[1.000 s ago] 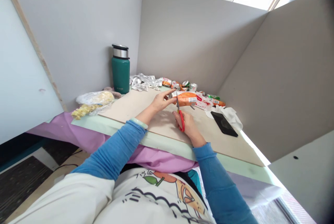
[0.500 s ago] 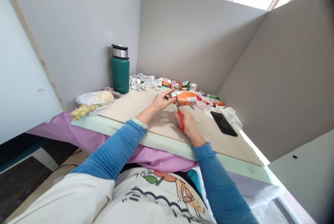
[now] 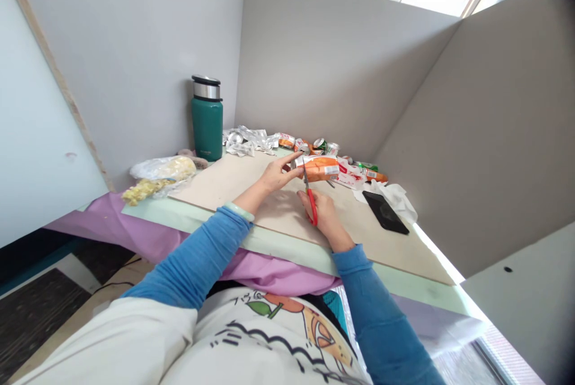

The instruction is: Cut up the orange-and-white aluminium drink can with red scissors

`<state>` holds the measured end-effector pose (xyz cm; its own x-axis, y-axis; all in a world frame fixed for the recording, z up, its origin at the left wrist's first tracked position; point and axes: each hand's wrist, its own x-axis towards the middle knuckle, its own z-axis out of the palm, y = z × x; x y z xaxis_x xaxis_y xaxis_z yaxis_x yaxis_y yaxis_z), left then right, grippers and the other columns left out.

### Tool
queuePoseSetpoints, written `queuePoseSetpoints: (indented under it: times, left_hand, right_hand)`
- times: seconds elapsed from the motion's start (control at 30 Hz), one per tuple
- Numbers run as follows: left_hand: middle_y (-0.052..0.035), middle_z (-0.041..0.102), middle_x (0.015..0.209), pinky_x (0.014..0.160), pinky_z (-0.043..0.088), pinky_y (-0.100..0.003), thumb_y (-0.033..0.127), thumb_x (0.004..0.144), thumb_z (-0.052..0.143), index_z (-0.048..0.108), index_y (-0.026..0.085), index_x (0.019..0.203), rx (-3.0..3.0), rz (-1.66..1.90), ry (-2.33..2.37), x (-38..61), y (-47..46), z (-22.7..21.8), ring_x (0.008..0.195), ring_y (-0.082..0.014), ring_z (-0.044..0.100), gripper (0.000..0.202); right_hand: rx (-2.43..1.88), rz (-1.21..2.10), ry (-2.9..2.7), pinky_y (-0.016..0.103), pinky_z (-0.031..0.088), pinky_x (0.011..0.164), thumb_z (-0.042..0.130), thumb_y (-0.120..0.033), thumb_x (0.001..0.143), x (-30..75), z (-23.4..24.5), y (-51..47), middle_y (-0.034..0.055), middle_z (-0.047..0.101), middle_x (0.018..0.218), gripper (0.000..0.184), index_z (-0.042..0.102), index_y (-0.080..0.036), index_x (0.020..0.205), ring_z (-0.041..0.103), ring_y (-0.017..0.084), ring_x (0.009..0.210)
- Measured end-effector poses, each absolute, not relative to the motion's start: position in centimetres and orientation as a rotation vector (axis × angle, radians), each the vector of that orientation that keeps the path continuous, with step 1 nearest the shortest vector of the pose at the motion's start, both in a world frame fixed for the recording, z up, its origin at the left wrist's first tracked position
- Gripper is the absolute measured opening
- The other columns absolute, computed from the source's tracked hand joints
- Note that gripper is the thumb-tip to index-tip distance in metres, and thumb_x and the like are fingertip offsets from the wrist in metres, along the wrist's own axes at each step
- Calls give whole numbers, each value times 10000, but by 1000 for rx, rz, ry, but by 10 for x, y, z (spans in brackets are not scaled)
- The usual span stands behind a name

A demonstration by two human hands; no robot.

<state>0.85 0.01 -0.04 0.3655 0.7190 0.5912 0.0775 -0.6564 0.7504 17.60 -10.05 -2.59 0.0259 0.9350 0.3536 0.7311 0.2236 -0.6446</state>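
Pinching the orange packet [image 3: 320, 169] by its left end, my left grip [image 3: 275, 176] holds it low over the tabletop [image 3: 233, 184]; it is orange with white printed labels. My right grip [image 3: 324, 215] clasps red-handled scissors [image 3: 311, 200], blades meeting the packet.

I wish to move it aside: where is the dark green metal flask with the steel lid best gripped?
Probably around the round middle of the dark green metal flask, below its steel lid, coming from the front: it stands upright, with the grey wall close behind.
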Motion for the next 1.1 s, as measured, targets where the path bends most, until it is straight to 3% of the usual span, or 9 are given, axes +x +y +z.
queuePoseSetpoints:
  times: [1.1]
  left_hand:
    - [-73, 788, 968, 745, 523, -274, 529, 879, 670, 559, 164, 1501, 1983, 1256, 689, 8, -3, 2, 831, -169, 687, 730]
  right_hand:
    - [-1551, 353, -1789, 307, 489, 583, 510, -576, 963, 174, -21, -103, 36, 640, 560, 408, 565, -242, 734, 670, 235, 619]
